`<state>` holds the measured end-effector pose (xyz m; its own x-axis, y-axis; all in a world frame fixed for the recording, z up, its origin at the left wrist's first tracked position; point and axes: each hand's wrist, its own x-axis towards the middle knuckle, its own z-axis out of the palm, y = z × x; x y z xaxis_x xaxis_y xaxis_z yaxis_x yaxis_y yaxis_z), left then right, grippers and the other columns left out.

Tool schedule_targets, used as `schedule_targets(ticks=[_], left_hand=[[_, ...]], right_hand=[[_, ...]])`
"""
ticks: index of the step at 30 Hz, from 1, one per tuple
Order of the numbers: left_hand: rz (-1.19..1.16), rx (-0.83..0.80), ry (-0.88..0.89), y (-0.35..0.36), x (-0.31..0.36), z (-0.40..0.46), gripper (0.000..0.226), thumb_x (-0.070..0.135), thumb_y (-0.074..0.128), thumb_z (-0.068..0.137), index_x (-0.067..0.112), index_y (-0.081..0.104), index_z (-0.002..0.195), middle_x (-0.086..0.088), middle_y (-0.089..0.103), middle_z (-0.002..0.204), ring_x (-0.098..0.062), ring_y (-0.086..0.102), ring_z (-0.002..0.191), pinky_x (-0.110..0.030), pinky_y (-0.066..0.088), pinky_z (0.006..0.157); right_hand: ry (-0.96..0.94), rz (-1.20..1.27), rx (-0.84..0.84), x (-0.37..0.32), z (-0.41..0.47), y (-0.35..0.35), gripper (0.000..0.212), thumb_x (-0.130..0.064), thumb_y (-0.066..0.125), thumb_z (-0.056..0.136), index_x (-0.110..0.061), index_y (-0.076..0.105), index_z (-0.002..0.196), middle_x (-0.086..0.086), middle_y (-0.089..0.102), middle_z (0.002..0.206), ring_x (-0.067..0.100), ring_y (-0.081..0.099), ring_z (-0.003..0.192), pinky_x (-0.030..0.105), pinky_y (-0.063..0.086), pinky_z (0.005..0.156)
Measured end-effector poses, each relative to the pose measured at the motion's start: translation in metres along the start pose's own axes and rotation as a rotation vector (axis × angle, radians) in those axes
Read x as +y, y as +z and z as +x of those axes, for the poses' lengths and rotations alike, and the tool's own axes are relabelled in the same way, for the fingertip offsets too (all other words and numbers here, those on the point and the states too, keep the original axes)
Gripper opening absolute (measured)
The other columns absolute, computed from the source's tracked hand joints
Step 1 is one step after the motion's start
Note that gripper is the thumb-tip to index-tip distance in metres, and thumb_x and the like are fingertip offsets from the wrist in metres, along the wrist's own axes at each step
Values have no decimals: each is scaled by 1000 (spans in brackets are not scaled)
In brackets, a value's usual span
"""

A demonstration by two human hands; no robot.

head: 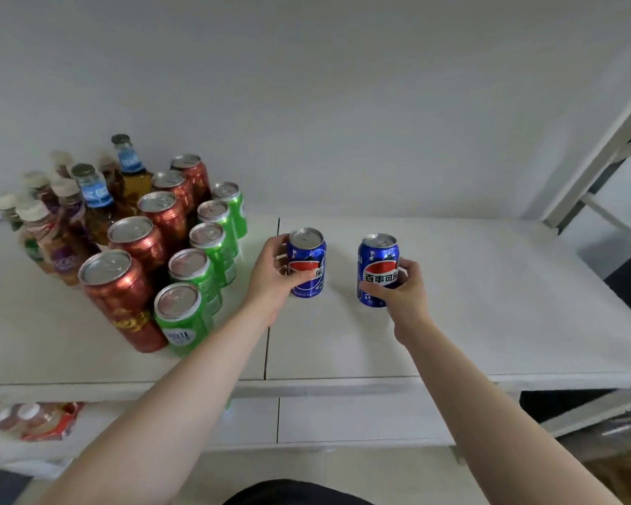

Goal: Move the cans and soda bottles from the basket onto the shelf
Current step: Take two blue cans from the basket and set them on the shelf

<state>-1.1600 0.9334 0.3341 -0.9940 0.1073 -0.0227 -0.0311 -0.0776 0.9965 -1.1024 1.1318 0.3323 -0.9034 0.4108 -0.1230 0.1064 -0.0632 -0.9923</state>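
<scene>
Two blue cola cans stand upright on the white shelf (452, 322). My left hand (272, 277) grips the left blue can (308, 255) from its left side. My right hand (405, 289) grips the right blue can (377, 264) from its right and front. To the left stand a row of several red cans (124, 289) and a row of several green cans (192, 271), with several bottles (95, 198) behind them. No basket is in view.
The shelf's right half is bare white board up to a slanted white upright (598, 151). A lower shelf holds packaged bottles (33, 420) at bottom left. A seam (270, 340) splits the shelf boards near my left wrist.
</scene>
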Motion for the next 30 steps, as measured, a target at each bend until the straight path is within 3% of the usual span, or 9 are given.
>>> schedule_targets(ticks=[5, 8, 12, 14, 17, 21, 25, 30], left_hand=[[47, -20, 77, -1, -17, 25, 65, -4, 80, 67, 21, 52, 120, 8, 65, 111, -8, 61, 102, -16, 50, 77], [25, -44, 72, -4, -27, 33, 68, 1, 81, 67, 17, 51, 126, -1, 65, 118, -15, 62, 109, -23, 50, 86], [40, -57, 67, -6, -45, 35, 85, 9, 83, 67, 15, 39, 140, -6, 54, 137, -18, 55, 124, -32, 47, 99], [89, -24, 72, -3, -55, 33, 100, 20, 87, 58, 19, 34, 142, -4, 49, 142, -20, 51, 128, -40, 46, 102], [198, 106, 116, 6, -71, 38, 86, 31, 89, 45, 26, 50, 121, -7, 61, 124, -24, 62, 112, -53, 52, 92], [214, 260, 105, 13, -67, 57, 61, 32, 84, 41, 39, 54, 95, 1, 70, 102, -20, 68, 94, -51, 55, 83], [259, 313, 82, 11, -57, 91, 56, 31, 82, 42, 35, 56, 91, 4, 71, 97, -19, 68, 90, -47, 55, 82], [301, 306, 83, 9, -54, 129, 68, 26, 83, 43, 20, 59, 106, 0, 72, 103, -20, 68, 95, -45, 54, 86]], right_hand=[[-76, -81, -11, 17, 23, 10, 69, 4, 84, 63, -16, 41, 113, 4, 61, 111, 9, 62, 93, 20, 51, 70], [-118, -142, -2, 23, 28, 9, 70, 2, 85, 62, -19, 40, 111, -2, 59, 108, 5, 61, 91, 17, 50, 70], [-146, -214, -72, 25, 30, 6, 78, -5, 86, 65, -22, 36, 122, -11, 56, 111, -5, 59, 94, 12, 50, 71], [-155, -251, -124, 28, 32, 3, 79, -9, 86, 65, -23, 40, 127, -16, 58, 112, -2, 59, 99, 13, 49, 75], [-178, -312, -127, 30, 42, 0, 69, -11, 87, 63, -20, 53, 123, -7, 66, 111, 9, 63, 100, 17, 49, 78], [-168, -310, -97, 27, 68, 13, 67, -13, 89, 59, -22, 57, 118, -8, 68, 107, 8, 65, 96, 24, 53, 80], [-152, -298, -31, 20, 102, 36, 62, -10, 88, 58, -21, 58, 112, -7, 69, 102, 12, 65, 93, 24, 51, 75], [-174, -308, -2, 8, 135, 55, 62, -2, 85, 60, -13, 56, 114, -3, 65, 100, 15, 62, 90, 16, 46, 65]])
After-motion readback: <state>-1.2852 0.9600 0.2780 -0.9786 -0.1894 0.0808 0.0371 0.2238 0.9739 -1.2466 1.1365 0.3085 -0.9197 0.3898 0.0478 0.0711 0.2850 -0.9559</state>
